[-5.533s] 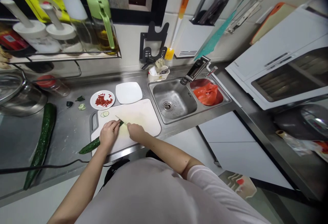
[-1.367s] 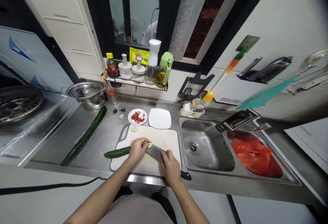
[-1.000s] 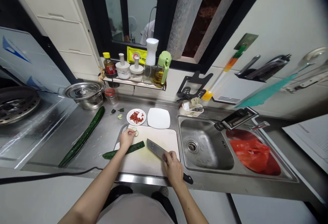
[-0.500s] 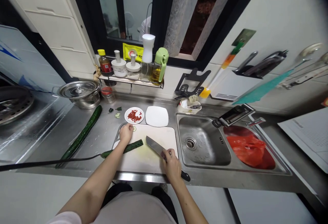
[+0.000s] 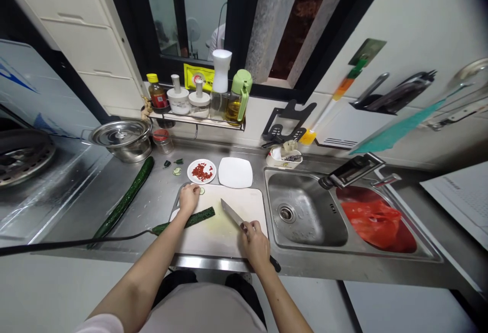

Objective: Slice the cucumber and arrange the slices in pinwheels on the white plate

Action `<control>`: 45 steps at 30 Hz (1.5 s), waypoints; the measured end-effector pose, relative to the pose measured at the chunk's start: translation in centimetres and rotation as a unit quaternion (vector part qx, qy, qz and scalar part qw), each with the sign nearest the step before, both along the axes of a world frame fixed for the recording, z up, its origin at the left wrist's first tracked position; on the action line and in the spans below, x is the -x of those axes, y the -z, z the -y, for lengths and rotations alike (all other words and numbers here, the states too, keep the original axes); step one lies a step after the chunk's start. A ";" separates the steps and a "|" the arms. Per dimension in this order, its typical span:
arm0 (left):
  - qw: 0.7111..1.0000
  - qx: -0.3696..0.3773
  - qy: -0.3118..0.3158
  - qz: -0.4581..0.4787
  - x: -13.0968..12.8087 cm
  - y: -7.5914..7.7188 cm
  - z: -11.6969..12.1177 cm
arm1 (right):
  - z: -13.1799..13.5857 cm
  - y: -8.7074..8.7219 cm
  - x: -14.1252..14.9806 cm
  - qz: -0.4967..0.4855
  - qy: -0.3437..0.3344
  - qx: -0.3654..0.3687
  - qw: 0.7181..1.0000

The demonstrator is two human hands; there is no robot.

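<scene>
A white cutting board [image 5: 232, 231] lies on the steel counter in front of me. A cut cucumber piece [image 5: 190, 219] rests across its left side, cut end toward the middle. My left hand [image 5: 188, 199] is at the board's far left corner with its fingers curled down beside a few cucumber slices [image 5: 200, 190]. What its fingertips hold is hidden. My right hand [image 5: 254, 244] grips the handle of a kitchen knife [image 5: 232, 213]. The blade points away from me over the board, just right of the cucumber's cut end and apart from it.
A whole cucumber [image 5: 125, 200] lies left of the board, and a black cable [image 5: 76, 242] runs along the counter's front edge. Beyond the board are a plate of chopped red chili [image 5: 201, 171] and an empty white plate [image 5: 235, 172]. The sink [image 5: 305, 216] is on the right, a steel pot [image 5: 121, 140] at far left.
My left hand left the cucumber piece and moved to the slices at the board's far left corner, where it stays. My right hand lifted the knife off the cucumber and holds it over the board.
</scene>
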State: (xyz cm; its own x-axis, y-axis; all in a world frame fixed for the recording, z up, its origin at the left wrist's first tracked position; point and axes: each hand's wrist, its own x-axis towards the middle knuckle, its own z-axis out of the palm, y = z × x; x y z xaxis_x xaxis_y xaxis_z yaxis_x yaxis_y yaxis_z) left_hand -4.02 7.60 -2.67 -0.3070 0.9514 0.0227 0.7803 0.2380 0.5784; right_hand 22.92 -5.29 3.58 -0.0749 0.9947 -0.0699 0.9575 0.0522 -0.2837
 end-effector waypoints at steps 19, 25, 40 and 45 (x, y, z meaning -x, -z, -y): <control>0.968 -0.121 0.219 -0.018 -1.4 -1.3 8.2 | -3.3 0.9 2.0 -0.192 -0.002 0.116 0.975; 0.962 -0.131 0.239 -0.007 -1.8 -0.9 8.2 | -3.8 0.2 3.2 -0.140 -0.036 0.134 0.980; 0.954 -0.129 0.264 -0.068 -2.0 -0.1 8.4 | -3.6 -1.4 6.4 -0.040 -0.090 0.187 0.977; 0.952 -0.135 0.263 -0.082 -2.0 0.1 8.4 | -3.4 -1.5 7.2 -0.016 -0.088 0.195 0.977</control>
State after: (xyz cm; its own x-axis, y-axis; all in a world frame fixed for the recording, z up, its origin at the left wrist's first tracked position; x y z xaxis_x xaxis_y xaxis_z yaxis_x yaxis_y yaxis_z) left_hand -2.05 -0.82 -2.80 0.2380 0.9256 0.2944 0.8355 -0.3496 0.4240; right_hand 15.76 -1.91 5.13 -0.2511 0.8643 -0.4357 0.9336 0.0973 -0.3450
